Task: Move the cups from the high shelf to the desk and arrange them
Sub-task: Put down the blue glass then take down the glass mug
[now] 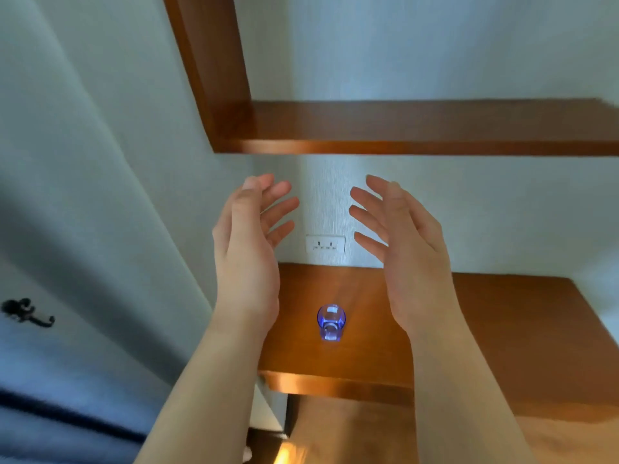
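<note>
A small blue see-through cup stands on the wooden desk, near its left front part. My left hand and my right hand are both raised above the desk, palms facing each other, fingers apart, holding nothing. They hover below the front edge of a wooden shelf. The cup sits lower in view, between my two wrists. No cup shows on the visible shelf board.
A vertical wooden side panel rises from the shelf's left end. A white wall socket sits on the wall behind the desk. A pale curtain hangs at left, with a dark hook.
</note>
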A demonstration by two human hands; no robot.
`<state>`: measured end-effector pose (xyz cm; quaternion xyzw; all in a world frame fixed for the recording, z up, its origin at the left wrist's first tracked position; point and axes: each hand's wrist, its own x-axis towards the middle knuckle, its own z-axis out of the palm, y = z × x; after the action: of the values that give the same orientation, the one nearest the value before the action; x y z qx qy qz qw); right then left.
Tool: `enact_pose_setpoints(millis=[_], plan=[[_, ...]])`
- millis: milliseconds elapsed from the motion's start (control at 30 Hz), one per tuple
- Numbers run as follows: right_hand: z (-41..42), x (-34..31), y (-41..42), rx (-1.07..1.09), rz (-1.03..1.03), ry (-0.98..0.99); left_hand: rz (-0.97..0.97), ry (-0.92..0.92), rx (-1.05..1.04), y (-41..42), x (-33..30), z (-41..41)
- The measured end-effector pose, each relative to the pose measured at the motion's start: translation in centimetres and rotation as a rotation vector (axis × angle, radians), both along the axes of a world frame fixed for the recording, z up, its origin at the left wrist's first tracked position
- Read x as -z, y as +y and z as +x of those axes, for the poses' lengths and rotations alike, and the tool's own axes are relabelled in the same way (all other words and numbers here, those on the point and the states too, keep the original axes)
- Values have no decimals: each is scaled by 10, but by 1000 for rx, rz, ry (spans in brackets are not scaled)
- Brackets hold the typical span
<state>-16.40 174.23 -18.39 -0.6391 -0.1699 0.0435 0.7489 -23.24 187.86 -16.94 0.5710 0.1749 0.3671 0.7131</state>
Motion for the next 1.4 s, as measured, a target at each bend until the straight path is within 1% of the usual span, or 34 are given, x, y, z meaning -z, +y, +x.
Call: enact_pose_setpoints(millis=[200,400,567,733,900,1133,1300,1400], plan=[[1,-75,-7,52,92,-146,87,-160,56,-4,-82,2],[10,-155,-6,61,175,-307,150,-272,88,-5,-163,6],[18,-206,-4,68,223,-401,257,-337,95,-2,-221,7],[23,-248,-2,94,225,-473,295,-369,124,2,-269,6],[23,-300,-3,108,169,-570,271,-402,127,7,-320,4],[23,-367,-1,119,168,-609,311,-419,111,12,-382,8],[38,-406,1,79,166,-625,345,-417,92,11,-412,18],[52,-432,6,10,158,-628,370,-407,50,14,-433,23]])
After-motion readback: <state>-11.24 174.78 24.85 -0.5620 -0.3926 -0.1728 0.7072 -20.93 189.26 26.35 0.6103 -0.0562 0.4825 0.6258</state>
